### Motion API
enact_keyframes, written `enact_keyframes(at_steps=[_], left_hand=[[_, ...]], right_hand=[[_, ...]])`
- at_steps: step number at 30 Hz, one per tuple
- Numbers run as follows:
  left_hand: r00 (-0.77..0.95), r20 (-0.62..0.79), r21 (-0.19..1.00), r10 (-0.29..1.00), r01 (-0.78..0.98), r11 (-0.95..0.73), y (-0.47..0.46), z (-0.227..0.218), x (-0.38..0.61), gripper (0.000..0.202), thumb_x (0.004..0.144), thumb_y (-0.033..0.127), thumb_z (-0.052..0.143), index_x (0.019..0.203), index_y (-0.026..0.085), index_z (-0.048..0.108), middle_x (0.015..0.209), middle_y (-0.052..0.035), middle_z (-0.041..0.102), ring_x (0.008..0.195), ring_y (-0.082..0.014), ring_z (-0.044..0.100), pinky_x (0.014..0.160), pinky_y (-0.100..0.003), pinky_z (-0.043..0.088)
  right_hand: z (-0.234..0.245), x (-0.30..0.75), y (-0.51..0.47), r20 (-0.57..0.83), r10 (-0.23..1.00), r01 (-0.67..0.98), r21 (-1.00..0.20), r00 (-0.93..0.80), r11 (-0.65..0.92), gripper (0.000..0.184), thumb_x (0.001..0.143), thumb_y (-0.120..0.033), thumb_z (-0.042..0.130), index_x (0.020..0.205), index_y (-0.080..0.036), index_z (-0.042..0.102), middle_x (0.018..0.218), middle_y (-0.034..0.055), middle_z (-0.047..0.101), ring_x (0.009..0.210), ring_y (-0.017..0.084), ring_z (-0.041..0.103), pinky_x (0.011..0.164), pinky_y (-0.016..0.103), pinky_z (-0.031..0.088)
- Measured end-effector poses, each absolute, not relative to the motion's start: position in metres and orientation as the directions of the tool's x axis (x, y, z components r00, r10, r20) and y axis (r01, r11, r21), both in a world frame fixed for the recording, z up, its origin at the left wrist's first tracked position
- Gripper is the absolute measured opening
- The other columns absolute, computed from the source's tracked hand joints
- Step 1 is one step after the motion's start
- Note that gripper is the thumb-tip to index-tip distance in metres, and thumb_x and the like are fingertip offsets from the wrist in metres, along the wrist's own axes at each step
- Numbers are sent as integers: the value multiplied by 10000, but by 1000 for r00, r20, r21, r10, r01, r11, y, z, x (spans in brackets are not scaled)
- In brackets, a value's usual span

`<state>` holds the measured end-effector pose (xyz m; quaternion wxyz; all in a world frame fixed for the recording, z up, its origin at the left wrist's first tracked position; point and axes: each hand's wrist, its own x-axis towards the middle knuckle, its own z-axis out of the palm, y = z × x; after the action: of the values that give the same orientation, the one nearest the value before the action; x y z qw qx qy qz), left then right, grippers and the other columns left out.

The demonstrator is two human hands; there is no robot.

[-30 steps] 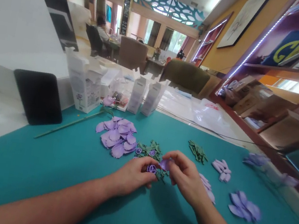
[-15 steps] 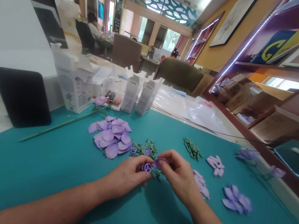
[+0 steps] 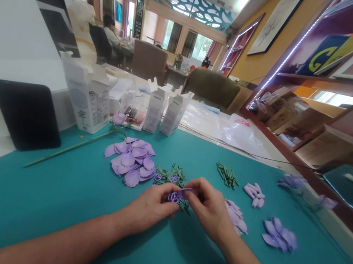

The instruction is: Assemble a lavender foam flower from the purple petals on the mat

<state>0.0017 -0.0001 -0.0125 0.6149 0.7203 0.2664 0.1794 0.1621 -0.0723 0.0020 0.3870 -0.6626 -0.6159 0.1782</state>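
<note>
Between thumb and fingers, my left hand (image 3: 153, 203) grips a small purple ring-shaped piece (image 3: 173, 197) with openings in it. My right hand (image 3: 206, 205) pinches a purple petal (image 3: 185, 192) right beside that piece; whether the two touch I cannot tell. Just behind my fingers lies a heap of small green pieces (image 3: 171, 174), with purple ring pieces (image 3: 158, 177) among them. Left of it spreads a large pile of lilac petals (image 3: 132, 160). Paler petals (image 3: 237, 216) lie partly hidden behind my right hand.
Green sticks (image 3: 226, 175), short lilac pieces (image 3: 254, 195) and purple petals (image 3: 280, 235) lie in groups on the right of the green mat (image 3: 45, 218). A long-stemmed flower (image 3: 74, 147), white boxes (image 3: 156, 108) and a black tablet-like panel (image 3: 25, 114) stand or lie at left and back.
My right hand has shifted slightly left, bringing the petal closer over the purple ring piece. My left hand stays nearly still.
</note>
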Motion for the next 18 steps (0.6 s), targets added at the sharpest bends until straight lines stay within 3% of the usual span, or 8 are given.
enact_keyframes(at_steps=[18], left_hand=[[793, -58, 977, 607, 170, -128, -1, -9, 1, 369, 786, 269, 509, 1126, 170, 612, 901, -45, 679, 771, -184, 613, 746, -313, 464]], right_hand=[[3, 162, -75, 331, 935, 769, -628, 125, 120, 76, 854, -247, 516, 835, -204, 576, 614, -36, 547, 540, 110, 467, 512, 209, 338]])
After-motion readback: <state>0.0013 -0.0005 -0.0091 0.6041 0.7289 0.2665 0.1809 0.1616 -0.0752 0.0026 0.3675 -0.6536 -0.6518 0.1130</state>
